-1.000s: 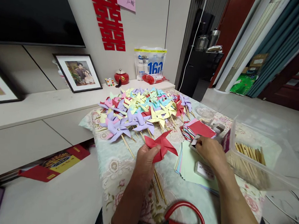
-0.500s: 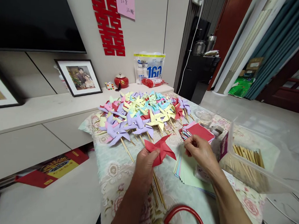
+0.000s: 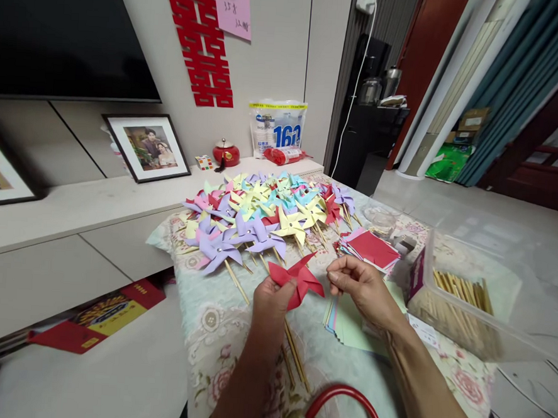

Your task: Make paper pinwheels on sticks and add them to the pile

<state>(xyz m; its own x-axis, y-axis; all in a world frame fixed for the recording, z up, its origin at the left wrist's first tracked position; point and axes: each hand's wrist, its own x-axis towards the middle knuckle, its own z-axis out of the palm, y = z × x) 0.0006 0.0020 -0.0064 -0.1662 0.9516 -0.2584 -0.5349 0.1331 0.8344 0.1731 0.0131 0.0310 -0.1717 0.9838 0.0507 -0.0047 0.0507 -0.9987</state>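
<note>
My left hand [image 3: 273, 298] is closed on a red paper pinwheel [image 3: 303, 280], thumb on its front and fingers behind. Just right of the pinwheel, my right hand [image 3: 357, 286] is closed with thumb and fingertips pinched together; whatever they hold is too small to make out. A few wooden sticks [image 3: 295, 349] lie on the table beside my left forearm. Under and behind my right hand is a stack of pale green paper [image 3: 357, 327], with red paper squares [image 3: 373, 247] on a pile farther back. Red-handled scissors [image 3: 375, 411] lie at the near edge.
Many finished pinwheels [image 3: 263, 233] on sticks cover the table's far part. A clear plastic box [image 3: 461, 318] of wooden sticks stands at the right, and a small clear round container [image 3: 380, 216] behind the paper. A low white cabinet [image 3: 94, 213] runs along the left.
My right hand has moved left from the paper piles, closer to the red pinwheel, still pinched. My left hand holds the pinwheel in nearly the same place.
</note>
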